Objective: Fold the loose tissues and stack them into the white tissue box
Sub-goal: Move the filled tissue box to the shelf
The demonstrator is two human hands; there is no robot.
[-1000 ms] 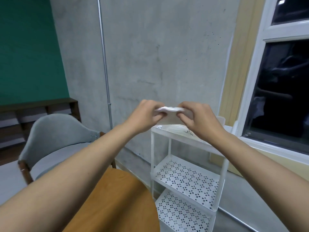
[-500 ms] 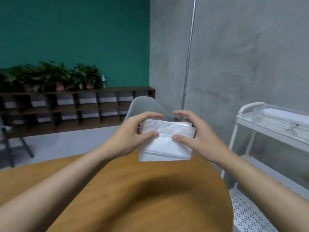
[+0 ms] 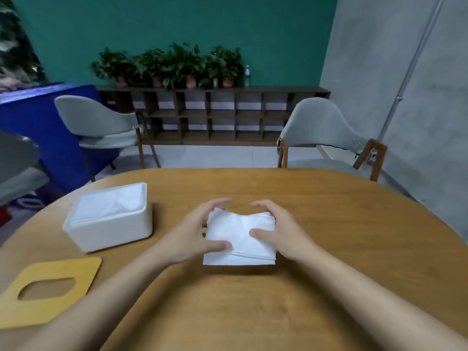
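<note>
Head: tissues between left hand, right hand

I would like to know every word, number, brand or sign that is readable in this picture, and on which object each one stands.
No text in this picture can be read.
white tissue box: plain, no print visible.
folded tissues: plain white.
yellow lid: no print visible.
bottle on the far shelf: any label is too small and blurred to read.
</note>
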